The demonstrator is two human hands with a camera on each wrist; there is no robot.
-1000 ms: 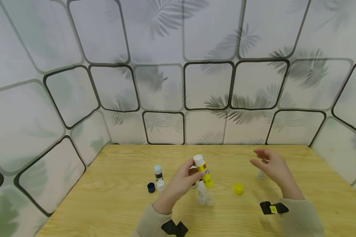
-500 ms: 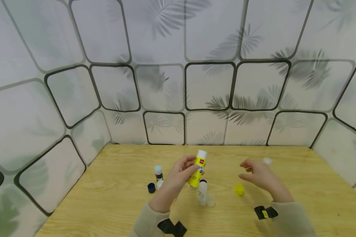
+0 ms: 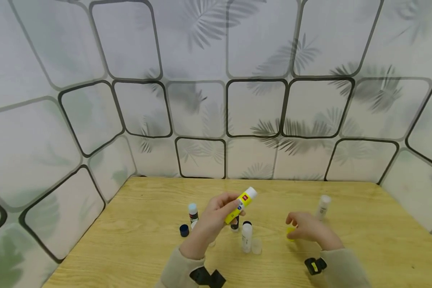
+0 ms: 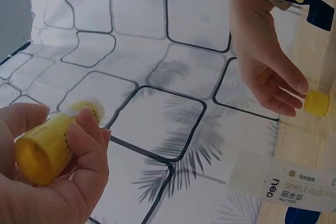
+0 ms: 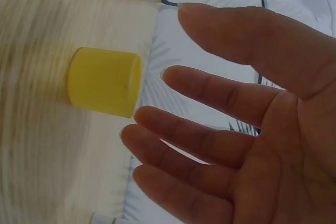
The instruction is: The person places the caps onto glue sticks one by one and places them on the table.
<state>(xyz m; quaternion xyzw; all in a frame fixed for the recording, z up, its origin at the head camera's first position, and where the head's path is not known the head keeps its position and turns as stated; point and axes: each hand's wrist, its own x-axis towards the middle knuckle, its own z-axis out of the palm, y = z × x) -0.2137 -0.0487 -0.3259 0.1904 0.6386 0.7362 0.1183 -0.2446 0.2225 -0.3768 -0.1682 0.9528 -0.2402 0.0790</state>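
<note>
My left hand [image 3: 216, 216] grips a yellow glue stick [image 3: 239, 207], tilted with its white end up and to the right. In the left wrist view the glue stick's [image 4: 44, 153] yellow base faces the camera, with fingers curled round the barrel. My right hand [image 3: 311, 228] hovers right at a yellow cap [image 3: 290, 233] standing on the table. Seen in the right wrist view, the fingers and thumb are spread apart, fingertips just off the yellow cap [image 5: 104, 81]. A white glue stick [image 3: 247, 238] stands between the hands, with a clear cap [image 3: 257, 247] beside it.
On the left stand a dark glue stick with a light blue top [image 3: 193, 212] and a dark blue cap [image 3: 184, 230]. Another white glue stick [image 3: 323, 206] stands behind my right hand. A patterned curtain [image 3: 255, 156] borders the back of the wooden table [image 3: 129, 240].
My right hand has moved left and down from the white glue stick at the right to the yellow cap. My left hand has tilted the yellow glue stick over to the right.
</note>
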